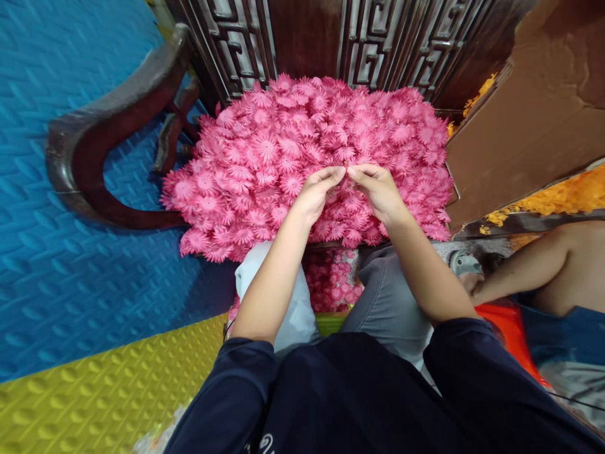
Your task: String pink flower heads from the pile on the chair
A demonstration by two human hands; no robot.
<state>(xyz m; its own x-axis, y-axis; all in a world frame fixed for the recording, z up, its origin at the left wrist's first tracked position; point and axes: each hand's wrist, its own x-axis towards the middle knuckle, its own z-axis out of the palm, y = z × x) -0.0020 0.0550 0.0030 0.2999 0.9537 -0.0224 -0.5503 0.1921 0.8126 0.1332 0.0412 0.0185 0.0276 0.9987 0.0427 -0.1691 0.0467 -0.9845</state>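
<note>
In the head view, a pile of pink flowers (267, 148) is shown. Over the pile's middle, the left hand (317, 192) and right hand (380, 192) are held with fingertips pinched, nearly meeting; whether anything is gripped cannot be told. The pile is flanked by a wooden armrest (85, 135) and cardboard (534, 126).

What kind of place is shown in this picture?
Probably a room at home, perhaps doubling as a workspace: a carved wooden seat, heaped pink flowers and a textured blue mat suggest it.
</note>
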